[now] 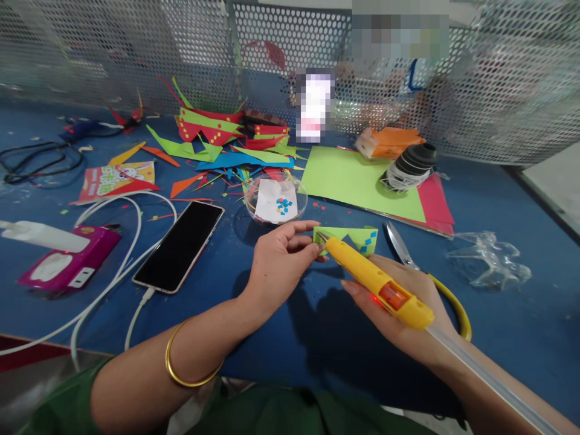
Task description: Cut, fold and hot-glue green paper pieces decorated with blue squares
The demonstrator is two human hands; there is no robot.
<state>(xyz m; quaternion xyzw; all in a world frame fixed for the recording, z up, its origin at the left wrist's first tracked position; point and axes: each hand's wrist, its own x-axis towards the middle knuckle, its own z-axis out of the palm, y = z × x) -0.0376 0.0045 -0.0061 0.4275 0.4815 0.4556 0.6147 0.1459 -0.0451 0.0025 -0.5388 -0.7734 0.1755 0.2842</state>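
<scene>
My left hand [280,266] pinches the left end of a small green paper strip [338,231] between thumb and fingers. Blue squares [368,243] sit on the strip's right part. A yellow hot glue gun [362,269] is gripped in my right hand [419,287], its metal tip over the strip's left end, close to my left fingertips. From the gun's rear runs a clear glue stick [480,368]. Just beyond the strip stands a clear bowl [301,205] holding white paper [267,196] with small blue squares. Scissors [448,296] with yellow handles lie partly behind my right hand.
A phone [181,248] with a white cable and a purple socket block [86,260] lie left. Cut paper scraps [244,160] and red-green paper masks [211,124] are at the back. Green sheets [348,181], a black roll [410,166] and clear plastic [492,260] are right. A mesh partition [290,36] borders the table.
</scene>
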